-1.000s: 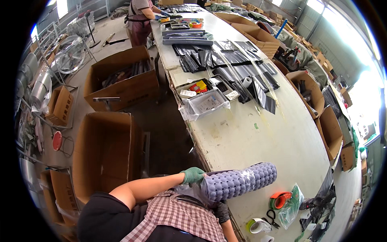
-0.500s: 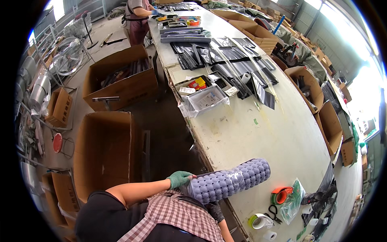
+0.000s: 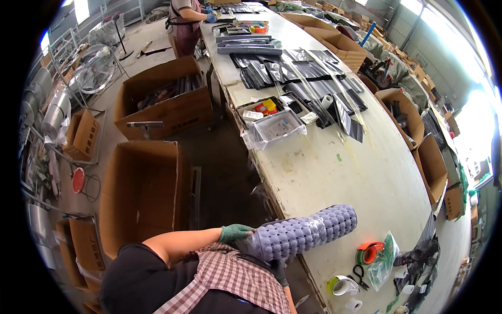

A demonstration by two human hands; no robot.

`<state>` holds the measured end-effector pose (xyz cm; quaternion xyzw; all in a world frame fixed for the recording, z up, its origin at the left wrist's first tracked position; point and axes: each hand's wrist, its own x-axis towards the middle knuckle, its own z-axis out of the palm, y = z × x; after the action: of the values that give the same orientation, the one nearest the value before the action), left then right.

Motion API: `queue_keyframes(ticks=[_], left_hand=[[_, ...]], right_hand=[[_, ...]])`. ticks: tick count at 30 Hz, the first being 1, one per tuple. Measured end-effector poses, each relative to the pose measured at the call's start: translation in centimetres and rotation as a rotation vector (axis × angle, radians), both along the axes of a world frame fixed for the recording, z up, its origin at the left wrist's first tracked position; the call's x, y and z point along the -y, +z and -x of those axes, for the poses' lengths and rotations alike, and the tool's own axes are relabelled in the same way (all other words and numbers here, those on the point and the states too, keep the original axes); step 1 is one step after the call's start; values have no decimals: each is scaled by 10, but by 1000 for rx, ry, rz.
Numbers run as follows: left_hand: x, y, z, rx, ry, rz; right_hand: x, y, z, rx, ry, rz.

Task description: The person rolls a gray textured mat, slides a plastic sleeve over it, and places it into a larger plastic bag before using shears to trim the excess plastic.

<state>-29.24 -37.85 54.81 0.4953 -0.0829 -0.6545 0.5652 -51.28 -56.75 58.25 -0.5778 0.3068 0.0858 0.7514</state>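
A lavender rolled mat (image 3: 306,233) with a bumpy, pebble-like surface lies across the near edge of the table (image 3: 334,178). Clear film is wrapped around its middle, and its left end reaches past the edge toward my apron. My left hand (image 3: 236,233), in a green glove, grips the roll's left end with its fingertips. Under the near side of the roll is my right hand (image 3: 279,271), in a dark grey-green glove; its fingers are hidden. To the right of the roll are an orange tape dispenser (image 3: 370,252), black scissors (image 3: 360,277) and a tape roll (image 3: 342,285).
An open cardboard box (image 3: 141,199) stands on the floor at left, with another box (image 3: 167,112) of dark rolls beyond. A clear plastic tray (image 3: 274,128) and black plastic sleeves (image 3: 308,73) lie farther up the table. A person (image 3: 184,26) works at the far end.
The whole view has shifted slightly, moving the scene a little to the right. The rolled mat and both hands keep about the same hold and place at the table edge.
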Motion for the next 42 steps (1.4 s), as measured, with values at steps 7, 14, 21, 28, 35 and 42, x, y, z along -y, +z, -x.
queue_keyframes(ticks=[7,14,21,28,35,42], left_hand=[[4,-8,-2,190,-12,153],[-26,28,-1,46,5,125],[-69,-37,-2,-819,361,-212],[16,-75,-36,-1049,590,96],[39,19,-11,-475,386,262],[21,64,8,17,90,293]], right_hand=[[-10,4,7,74,78,84],[-23,3,8,149,96,-28],[-29,-63,3,40,245,262],[-6,-81,-34,139,-47,-25],[3,-85,-30,191,-181,-141],[-16,-53,17,267,-266,-189]])
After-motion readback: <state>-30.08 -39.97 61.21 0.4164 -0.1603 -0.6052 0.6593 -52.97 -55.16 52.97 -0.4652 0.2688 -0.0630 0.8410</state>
